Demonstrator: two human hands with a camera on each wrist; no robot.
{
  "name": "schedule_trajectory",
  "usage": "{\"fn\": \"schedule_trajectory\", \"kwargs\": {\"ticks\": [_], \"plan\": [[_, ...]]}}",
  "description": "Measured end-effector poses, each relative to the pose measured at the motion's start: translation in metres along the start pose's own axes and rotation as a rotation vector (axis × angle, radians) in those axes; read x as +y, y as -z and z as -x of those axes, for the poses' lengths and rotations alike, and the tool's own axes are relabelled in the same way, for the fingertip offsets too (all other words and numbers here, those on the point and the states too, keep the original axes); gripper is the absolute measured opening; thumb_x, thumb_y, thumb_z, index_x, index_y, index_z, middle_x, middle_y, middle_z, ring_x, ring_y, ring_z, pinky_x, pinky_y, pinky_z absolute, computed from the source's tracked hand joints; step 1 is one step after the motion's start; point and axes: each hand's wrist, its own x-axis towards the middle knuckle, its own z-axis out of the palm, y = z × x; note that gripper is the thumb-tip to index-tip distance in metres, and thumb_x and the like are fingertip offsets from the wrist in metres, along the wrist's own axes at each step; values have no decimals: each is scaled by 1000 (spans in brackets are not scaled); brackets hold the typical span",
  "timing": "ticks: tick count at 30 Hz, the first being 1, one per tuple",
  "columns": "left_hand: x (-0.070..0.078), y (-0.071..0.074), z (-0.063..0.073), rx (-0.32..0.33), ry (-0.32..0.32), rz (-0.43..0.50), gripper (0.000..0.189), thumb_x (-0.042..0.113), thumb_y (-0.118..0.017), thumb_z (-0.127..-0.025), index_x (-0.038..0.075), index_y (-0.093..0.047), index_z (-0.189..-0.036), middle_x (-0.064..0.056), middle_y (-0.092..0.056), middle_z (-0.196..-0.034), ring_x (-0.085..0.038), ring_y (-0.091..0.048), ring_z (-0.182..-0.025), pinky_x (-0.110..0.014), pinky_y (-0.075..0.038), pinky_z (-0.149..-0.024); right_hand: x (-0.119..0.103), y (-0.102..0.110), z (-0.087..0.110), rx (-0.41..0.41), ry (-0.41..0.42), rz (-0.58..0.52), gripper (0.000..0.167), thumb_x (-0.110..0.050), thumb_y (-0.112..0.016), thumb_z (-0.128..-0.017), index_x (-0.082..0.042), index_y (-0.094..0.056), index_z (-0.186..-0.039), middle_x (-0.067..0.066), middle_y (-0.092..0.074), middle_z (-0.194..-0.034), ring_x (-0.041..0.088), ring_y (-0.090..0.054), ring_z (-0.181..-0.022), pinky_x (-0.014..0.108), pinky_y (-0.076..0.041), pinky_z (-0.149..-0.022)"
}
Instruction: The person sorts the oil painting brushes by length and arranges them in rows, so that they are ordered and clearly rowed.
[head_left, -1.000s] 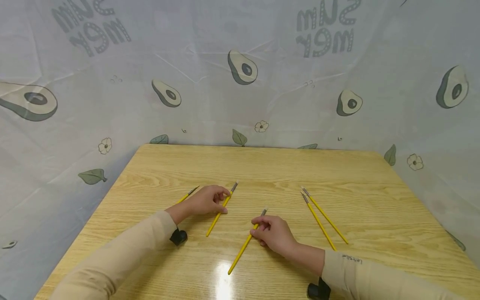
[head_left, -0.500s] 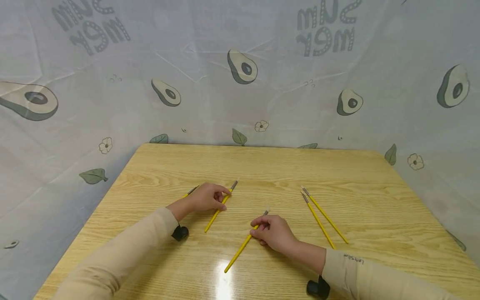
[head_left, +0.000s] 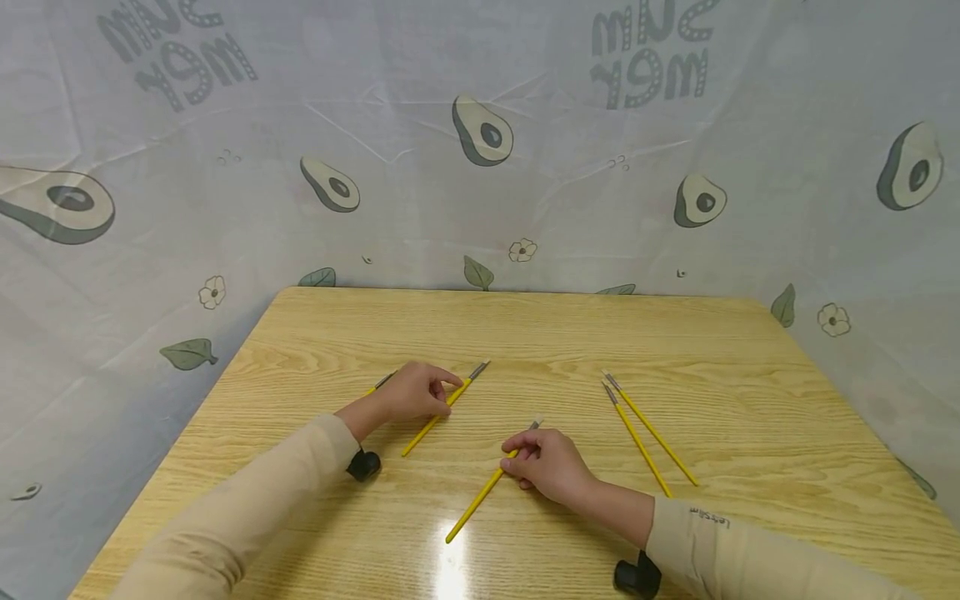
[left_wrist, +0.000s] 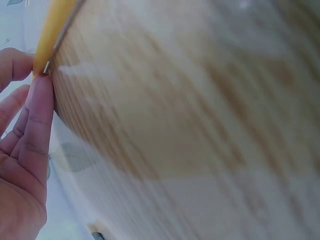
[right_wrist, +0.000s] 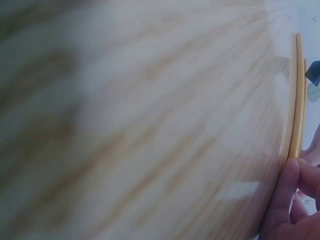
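1. At left we see a beige left sleeve (head_left: 255, 500) reaching in over the wooden table (head_left: 480, 329), with a black wrist camera (head_left: 364, 467) under its cuff.
2. Just past it we find the far-left brush (head_left: 385, 381), yellow with a dark tip; the left hand and wrist hide most of it from us.
3. Next comes the left hand (head_left: 412, 392), its thumb and index finger pinching the second brush (head_left: 423, 434). We see that brush slant, its metal collar and pale tip pointing away and to the right; whether it touches the table we cannot tell.
4. Near the middle, closer to us, the third brush (head_left: 476, 505) slants the same way, its handle end at lower left.
5. The right hand (head_left: 553, 468) clamps this brush between thumb and fingers, near the metal collar.
6. Farther right, we see the fourth brush (head_left: 637, 439) and the fifth brush (head_left: 657, 436) lying on the table, tips near each other, handles spread apart.
7. Rightmost, we see the right sleeve (head_left: 750, 546), lettered near its cuff.
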Motion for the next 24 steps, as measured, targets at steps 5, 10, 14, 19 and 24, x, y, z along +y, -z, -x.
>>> {"fn": "schedule_trajectory", "kwargs": {"ticks": [5, 10, 14, 19, 24], "plan": [[-3, -1, 0, 15, 8, 53, 41, 4, -74, -79, 10, -69, -119, 5, -65, -71, -10, -56, -62, -26, -47, -62, -2, 0, 2, 0, 9, 5, 21, -6, -72, -88, 5, -68, -105, 6, -58, -75, 14, -58, -59, 26, -53, -55], [-7, 0, 3, 22, 65, 181, 43, 2, -71, -81, 13, -68, -122, 0, -67, -74, -13, -56, -59, -27, -46, -58, -4, -1, 3, -2, 42, 42, 18, -6, -72, -88, 5, -69, -102, 5, -58, -73, 14, -58, -57, 26, -52, -53], [-8, 1, 5, 14, 93, 261, 44, 1, -70, -83, 11, -66, -126, -4, -68, -77, -17, -57, -59, -30, -49, -56, -5, -1, 3, -6, 63, 62, 13, -5, -72, -87, 3, -69, -96, 5, -58, -70, 15, -59, -55, 26, -52, -53], [-6, 1, 6, 3, 106, 294, 46, 2, -71, -84, 12, -65, -128, -6, -67, -78, -18, -59, -61, -32, -53, -58, -4, 0, 2, -3, 78, 74, 8, -6, -73, -87, 0, -68, -88, 4, -59, -67, 16, -59, -56, 26, -52, -52], [-5, 1, 5, -1, 109, 326, 47, 2, -72, -84, 12, -64, -130, -6, -67, -78, -17, -58, -61, -33, -53, -59, -4, 1, 2, 9, 95, 100, 12, -10, -76, -85, -2, -68, -83, 4, -61, -65, 15, -59, -54, 26, -51, -51]]}}
